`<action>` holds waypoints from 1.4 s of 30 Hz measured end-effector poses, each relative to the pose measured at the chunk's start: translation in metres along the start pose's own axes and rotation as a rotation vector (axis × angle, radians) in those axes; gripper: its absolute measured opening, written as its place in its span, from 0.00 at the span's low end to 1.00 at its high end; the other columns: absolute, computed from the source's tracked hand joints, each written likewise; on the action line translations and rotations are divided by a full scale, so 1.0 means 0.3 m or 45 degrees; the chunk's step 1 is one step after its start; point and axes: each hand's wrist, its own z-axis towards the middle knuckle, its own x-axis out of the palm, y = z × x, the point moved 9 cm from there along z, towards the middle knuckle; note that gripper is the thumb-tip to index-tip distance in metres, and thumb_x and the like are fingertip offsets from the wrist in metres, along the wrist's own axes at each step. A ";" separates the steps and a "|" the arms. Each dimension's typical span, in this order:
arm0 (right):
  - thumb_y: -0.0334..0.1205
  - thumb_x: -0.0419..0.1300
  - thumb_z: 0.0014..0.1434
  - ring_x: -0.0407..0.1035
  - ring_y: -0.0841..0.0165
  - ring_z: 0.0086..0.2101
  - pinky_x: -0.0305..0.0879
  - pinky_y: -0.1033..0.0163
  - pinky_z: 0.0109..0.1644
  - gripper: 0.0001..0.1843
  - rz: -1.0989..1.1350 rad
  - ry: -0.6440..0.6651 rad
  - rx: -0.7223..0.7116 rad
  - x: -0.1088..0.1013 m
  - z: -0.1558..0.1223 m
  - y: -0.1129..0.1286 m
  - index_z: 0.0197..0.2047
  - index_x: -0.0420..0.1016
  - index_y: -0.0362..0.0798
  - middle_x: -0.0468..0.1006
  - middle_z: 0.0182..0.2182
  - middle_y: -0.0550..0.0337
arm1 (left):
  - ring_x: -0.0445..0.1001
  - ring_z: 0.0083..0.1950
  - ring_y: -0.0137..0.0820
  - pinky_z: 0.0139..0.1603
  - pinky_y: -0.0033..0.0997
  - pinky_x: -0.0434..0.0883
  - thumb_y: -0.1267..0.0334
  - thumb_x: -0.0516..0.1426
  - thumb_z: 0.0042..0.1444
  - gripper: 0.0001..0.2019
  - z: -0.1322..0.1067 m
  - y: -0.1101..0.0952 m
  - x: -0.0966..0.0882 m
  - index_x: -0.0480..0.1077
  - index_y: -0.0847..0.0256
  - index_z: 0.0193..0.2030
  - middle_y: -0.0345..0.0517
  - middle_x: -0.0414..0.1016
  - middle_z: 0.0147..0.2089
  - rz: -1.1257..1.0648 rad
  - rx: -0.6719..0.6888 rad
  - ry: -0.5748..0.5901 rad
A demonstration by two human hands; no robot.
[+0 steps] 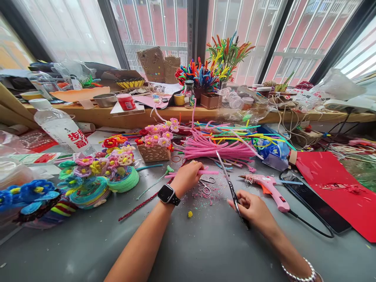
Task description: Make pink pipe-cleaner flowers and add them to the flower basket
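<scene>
Short lengths of pink pipe cleaner (210,172) stick out on both sides of my left hand (188,176), whose fingers are closed on them. My right hand (252,209) grips a long pair of dark-handled scissors (225,169), the blades pointing up and away from me, apart from the pink lengths. A small pair of silver scissors (206,189) lies beside my left hand among pink fuzz scraps. Behind both hands rests a big bundle of pink pipe cleaners (217,147). A red tinsel stem (135,208) extends on the table near my left wrist.
A pink glue gun (272,188) and a black phone (320,207) lie at the right by a red sheet (337,188). Fuzzy flower pots (123,180) and a water bottle (60,125) stand at the left. A cluttered wooden ledge (164,114) runs along the back.
</scene>
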 end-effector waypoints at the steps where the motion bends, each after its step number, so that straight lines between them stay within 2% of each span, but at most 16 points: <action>1: 0.51 0.55 0.47 0.48 0.76 0.18 0.44 0.69 0.22 0.17 -0.103 -0.021 -0.009 -0.007 -0.001 -0.007 0.21 0.56 0.47 0.52 0.14 0.70 | 0.69 0.38 0.34 0.37 0.30 0.64 0.70 0.47 0.52 0.09 0.000 0.002 0.004 0.66 0.62 0.37 0.48 0.71 0.37 0.013 -0.011 0.016; 5: 0.49 0.54 0.47 0.49 0.75 0.18 0.45 0.68 0.22 0.15 -0.367 -0.077 -0.041 -0.018 -0.008 -0.022 0.21 0.60 0.47 0.55 0.13 0.68 | 0.70 0.40 0.34 0.39 0.30 0.64 0.72 0.48 0.50 0.09 0.000 0.014 0.014 0.67 0.61 0.36 0.48 0.71 0.39 0.030 -0.065 0.072; 10: 0.47 0.54 0.47 0.54 0.73 0.18 0.46 0.67 0.22 0.11 -0.525 -0.123 -0.025 -0.032 -0.010 -0.020 0.24 0.65 0.47 0.60 0.14 0.67 | 0.70 0.41 0.35 0.40 0.30 0.64 0.73 0.49 0.48 0.11 0.000 0.020 0.017 0.67 0.61 0.37 0.48 0.71 0.40 0.051 -0.087 0.097; 24: 0.49 0.55 0.46 0.57 0.71 0.19 0.46 0.67 0.22 0.13 -0.522 -0.082 -0.045 -0.022 0.001 -0.014 0.25 0.67 0.47 0.66 0.16 0.64 | 0.70 0.40 0.33 0.37 0.28 0.64 0.72 0.49 0.49 0.11 -0.001 0.028 0.027 0.68 0.59 0.38 0.46 0.71 0.40 0.100 -0.097 0.116; 30: 0.50 0.55 0.45 0.59 0.71 0.19 0.47 0.67 0.22 0.14 -0.532 -0.009 -0.033 -0.024 0.013 -0.009 0.25 0.65 0.47 0.67 0.16 0.64 | 0.70 0.40 0.35 0.35 0.28 0.64 0.67 0.49 0.52 0.09 -0.001 0.027 0.029 0.68 0.59 0.38 0.48 0.71 0.39 0.153 -0.092 0.116; 36: 0.50 0.57 0.45 0.64 0.69 0.21 0.48 0.66 0.22 0.13 -0.632 0.024 -0.055 -0.028 0.027 0.013 0.26 0.67 0.47 0.73 0.20 0.61 | 0.70 0.40 0.35 0.34 0.29 0.63 0.64 0.49 0.53 0.09 -0.001 0.022 0.028 0.68 0.59 0.38 0.47 0.71 0.39 0.184 -0.069 0.109; 40: 0.46 0.59 0.45 0.67 0.66 0.24 0.49 0.66 0.24 0.10 -0.745 0.027 -0.072 -0.041 0.036 0.038 0.29 0.70 0.48 0.75 0.22 0.60 | 0.70 0.40 0.36 0.34 0.29 0.64 0.57 0.51 0.53 0.12 -0.002 0.024 0.025 0.67 0.61 0.38 0.48 0.71 0.39 0.163 -0.067 0.101; 42: 0.45 0.60 0.44 0.68 0.65 0.26 0.51 0.65 0.25 0.10 -0.772 0.115 -0.121 -0.038 0.052 0.060 0.29 0.72 0.48 0.76 0.23 0.59 | 0.70 0.39 0.37 0.35 0.30 0.65 0.53 0.52 0.51 0.15 -0.002 0.023 0.024 0.67 0.62 0.39 0.49 0.70 0.39 0.138 -0.054 0.100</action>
